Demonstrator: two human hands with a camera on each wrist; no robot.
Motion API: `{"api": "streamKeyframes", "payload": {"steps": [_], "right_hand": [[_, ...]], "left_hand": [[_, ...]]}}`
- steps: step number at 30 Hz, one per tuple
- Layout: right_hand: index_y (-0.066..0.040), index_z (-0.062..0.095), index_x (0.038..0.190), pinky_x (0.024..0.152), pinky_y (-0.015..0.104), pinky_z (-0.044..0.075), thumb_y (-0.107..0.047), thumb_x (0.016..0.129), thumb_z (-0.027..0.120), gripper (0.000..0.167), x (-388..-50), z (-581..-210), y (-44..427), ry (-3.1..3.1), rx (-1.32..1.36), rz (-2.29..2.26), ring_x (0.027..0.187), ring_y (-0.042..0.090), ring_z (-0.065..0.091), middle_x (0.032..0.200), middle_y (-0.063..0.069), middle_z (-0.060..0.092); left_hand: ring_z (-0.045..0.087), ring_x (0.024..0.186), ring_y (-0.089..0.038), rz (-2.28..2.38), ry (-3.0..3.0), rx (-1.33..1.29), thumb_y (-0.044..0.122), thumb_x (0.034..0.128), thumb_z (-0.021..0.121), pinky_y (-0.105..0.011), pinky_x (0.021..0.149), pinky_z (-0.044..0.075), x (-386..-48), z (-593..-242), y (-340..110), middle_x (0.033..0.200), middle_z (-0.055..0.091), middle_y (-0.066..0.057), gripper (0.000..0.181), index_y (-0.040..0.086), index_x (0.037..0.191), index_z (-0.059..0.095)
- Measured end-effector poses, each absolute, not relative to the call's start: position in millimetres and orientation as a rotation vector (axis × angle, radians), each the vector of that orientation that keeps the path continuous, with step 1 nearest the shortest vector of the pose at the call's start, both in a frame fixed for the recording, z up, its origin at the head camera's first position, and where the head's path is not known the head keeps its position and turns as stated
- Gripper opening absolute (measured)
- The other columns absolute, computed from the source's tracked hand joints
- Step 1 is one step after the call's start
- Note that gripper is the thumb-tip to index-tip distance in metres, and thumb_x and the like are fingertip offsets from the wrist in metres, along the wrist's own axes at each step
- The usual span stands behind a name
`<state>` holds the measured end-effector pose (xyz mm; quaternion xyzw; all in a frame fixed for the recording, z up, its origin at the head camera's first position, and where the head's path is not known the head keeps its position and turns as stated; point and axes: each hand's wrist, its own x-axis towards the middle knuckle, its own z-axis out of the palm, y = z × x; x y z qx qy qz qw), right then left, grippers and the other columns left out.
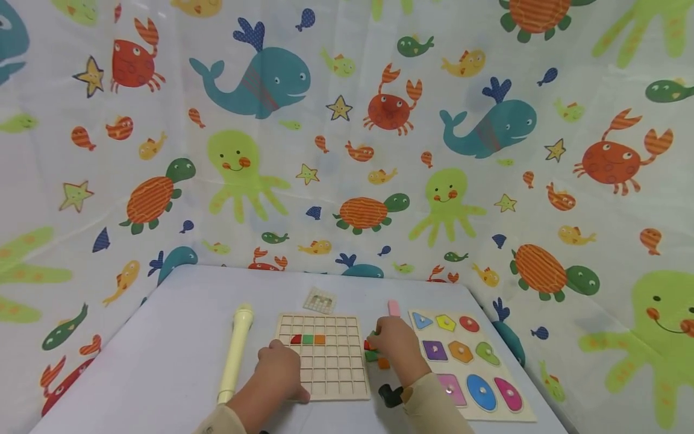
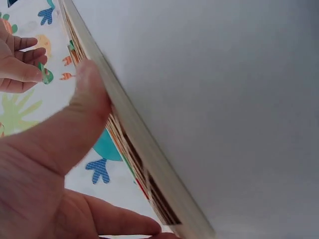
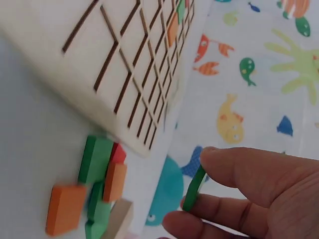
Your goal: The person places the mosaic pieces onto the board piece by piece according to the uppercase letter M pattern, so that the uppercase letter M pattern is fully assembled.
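Note:
A wooden grid board (image 1: pixel 338 361) lies flat, with a red block (image 1: pixel 296 339), a green block (image 1: pixel 308 339) and an orange block (image 1: pixel 320 339) side by side in one row. My left hand (image 1: pixel 279 367) holds the board at its near left corner, the thumb (image 2: pixel 89 89) against its edge. Between thumb and fingers, my right hand (image 3: pixel 244 194) pinches a thin green block (image 3: pixel 194 189) above the table, right of the board. Below that hand are loose pieces: a green block (image 3: pixel 94 159), an orange block (image 3: pixel 66 209), a red block (image 3: pixel 118 153) and several others.
Left of the board lies a long pale yellow stick (image 1: pixel 235 355). Behind it sits a small beige slotted piece (image 1: pixel 320 300). A pink piece (image 1: pixel 394 308) and a knobbed shape puzzle (image 1: pixel 488 364) are on the right. A sea-animal curtain (image 1: pixel 347 157) surrounds the white table.

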<state>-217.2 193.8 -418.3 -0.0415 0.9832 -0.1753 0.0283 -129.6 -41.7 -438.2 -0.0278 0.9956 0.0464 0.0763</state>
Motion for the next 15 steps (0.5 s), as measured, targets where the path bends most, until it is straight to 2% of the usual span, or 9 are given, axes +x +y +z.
{"api": "streamKeyframes", "payload": {"steps": [4,7,10,15], "right_hand": [[-0.012,0.072,0.094,0.060,0.035,0.048,-0.026,0.091,0.081,0.017,-214.8,-423.7,183.6,3.045,-0.293,-0.587,0.066,0.018,0.058,0.087,0.000,0.070],[-0.013,0.074,0.094,0.062,0.037,0.051,-0.024,0.090,0.081,0.013,-215.2,-431.0,174.2,3.074,-0.409,-0.527,0.068,0.016,0.059,0.093,0.001,0.074],[-0.013,0.075,0.093,0.071,0.039,0.054,-0.023,0.089,0.082,0.013,-215.2,-437.2,165.3,3.080,-0.455,-0.444,0.076,0.016,0.060,0.096,0.001,0.076],[-0.012,0.078,0.102,0.080,0.044,0.058,-0.026,0.090,0.083,0.019,-210.7,-439.6,152.6,3.036,-0.472,-0.428,0.089,0.022,0.068,0.105,0.005,0.077]], "left_hand": [[0.052,0.089,-0.032,0.185,2.990,-0.110,0.063,0.0565,0.099,-0.049,0.085,0.051,-129.3,-438.7,-45.4,0.094,0.053,-0.020,0.084,-0.004,0.100,0.072],[0.052,0.089,-0.031,0.197,2.984,-0.119,0.064,0.0572,0.099,-0.049,0.084,0.052,-128.5,-436.6,-46.5,0.095,0.053,-0.020,0.085,-0.004,0.099,0.072],[0.053,0.089,-0.031,0.210,2.985,-0.114,0.064,0.0573,0.099,-0.049,0.084,0.053,-126.7,-436.0,-47.0,0.095,0.054,-0.021,0.086,-0.005,0.100,0.072],[0.054,0.085,-0.033,0.227,3.002,-0.118,0.064,0.0566,0.099,-0.049,0.082,0.053,-124.3,-438.3,-47.6,0.096,0.053,-0.022,0.086,-0.006,0.099,0.072]]}}
